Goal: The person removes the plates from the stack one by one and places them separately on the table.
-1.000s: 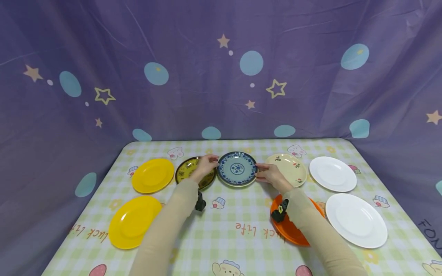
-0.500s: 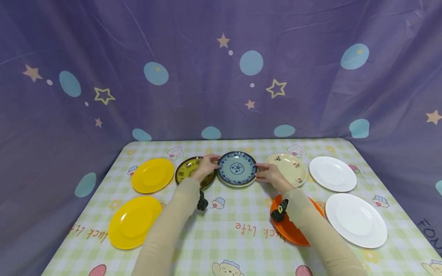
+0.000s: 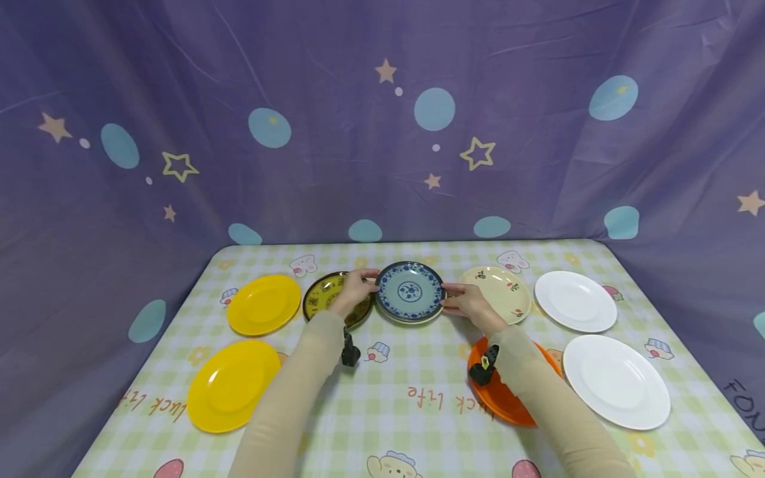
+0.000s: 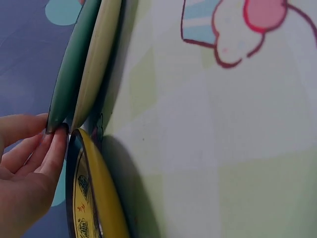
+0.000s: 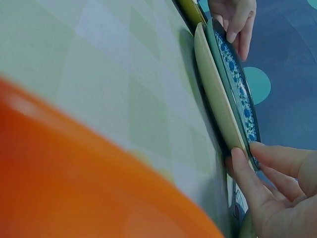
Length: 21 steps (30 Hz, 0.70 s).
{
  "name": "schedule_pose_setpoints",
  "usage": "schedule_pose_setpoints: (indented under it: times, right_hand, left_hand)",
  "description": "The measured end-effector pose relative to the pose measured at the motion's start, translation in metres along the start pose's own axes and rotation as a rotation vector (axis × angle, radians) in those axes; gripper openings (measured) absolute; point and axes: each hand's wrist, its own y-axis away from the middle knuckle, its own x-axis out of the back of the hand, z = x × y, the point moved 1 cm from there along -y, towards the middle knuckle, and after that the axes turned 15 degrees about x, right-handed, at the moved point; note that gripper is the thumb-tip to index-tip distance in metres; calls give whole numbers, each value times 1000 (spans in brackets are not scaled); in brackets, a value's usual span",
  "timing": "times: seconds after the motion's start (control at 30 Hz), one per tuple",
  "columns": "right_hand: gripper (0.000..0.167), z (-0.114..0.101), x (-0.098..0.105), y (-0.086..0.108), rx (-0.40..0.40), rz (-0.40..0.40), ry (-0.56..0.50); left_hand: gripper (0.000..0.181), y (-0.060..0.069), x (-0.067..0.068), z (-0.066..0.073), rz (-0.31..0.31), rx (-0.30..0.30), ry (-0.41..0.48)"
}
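A blue-and-white patterned plate [image 3: 410,291] with a dark rim sits on top of a cream plate [image 4: 97,62], whose edge shows beneath it. My left hand [image 3: 355,292] pinches the patterned plate's left rim, above a brown-rimmed yellow plate [image 3: 325,294] with dark motifs. On the opposite side my right hand [image 3: 472,305] pinches the rim; in the right wrist view its fingertips [image 5: 256,147] meet the patterned plate, and another digit touches the cream plate's edge. Partly under the right hand lies a cream plate with small flowers [image 3: 499,292].
Two plain yellow plates [image 3: 265,304] lie at the left, and two white plates [image 3: 576,301] at the right. An orange plate [image 3: 508,399] lies below the right forearm. A checked cloth [image 3: 412,431] covers the table, with a purple curtain [image 3: 335,192] behind.
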Motion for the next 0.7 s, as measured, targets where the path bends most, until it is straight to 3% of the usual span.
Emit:
schedule_pose_setpoints:
  times: [0.07,0.2,0.23,0.33,0.5,0.7]
  right_hand:
    - [52,0,0,0,7,-5,-1]
    - [52,0,0,1,4,-9,5]
    - [52,0,0,1,1,-9,7]
    - [52,0,0,0,-5,-10,22]
    - [51,0,0,1,-7,-12,31]
    - [52,0,0,1,1,-5,25]
  left_hand:
    - [44,29,1,27,-1,76,-17]
    - [39,80,1,71,12,160,-20]
    - [38,94,0,84,17,210,-34]
    - [38,113,1,99,-12,229,-16]
    - [39,129,2,113,-36,237,19]
    - [37,120,4,102,-7,230,58]
